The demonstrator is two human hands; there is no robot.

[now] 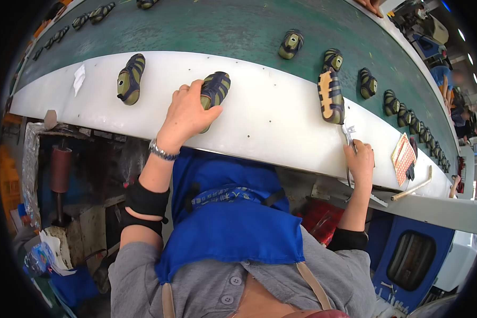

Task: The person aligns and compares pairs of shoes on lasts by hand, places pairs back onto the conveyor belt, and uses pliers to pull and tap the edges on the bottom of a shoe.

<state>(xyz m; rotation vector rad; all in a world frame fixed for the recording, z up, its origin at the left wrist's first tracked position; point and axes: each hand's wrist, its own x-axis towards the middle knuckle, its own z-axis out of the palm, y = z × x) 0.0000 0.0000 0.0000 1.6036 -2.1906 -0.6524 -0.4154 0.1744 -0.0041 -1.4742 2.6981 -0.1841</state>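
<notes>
My left hand [188, 114] is wrapped round a dark blue and olive strappy shoe [217, 87] that rests on the white bench. In my right hand [360, 161] are metal pincers [348, 137], closed in my fingers. Their jaws reach the near end of an upturned shoe [331, 98], whose tan underside shows with dark straps folded over its edges; whether the jaws grip it I cannot tell. Farther left a similar shoe [131, 79] lies apart from both hands.
Beyond the white bench [254, 114] runs a green conveyor belt [217, 32] carrying several similar shoes [368, 83]. On the bench's right lie a red-patterned card [403, 159] and a wooden-handled tool [412, 190]; a white scrap [79, 79] lies left. Another person's hand [373, 5] shows at top right.
</notes>
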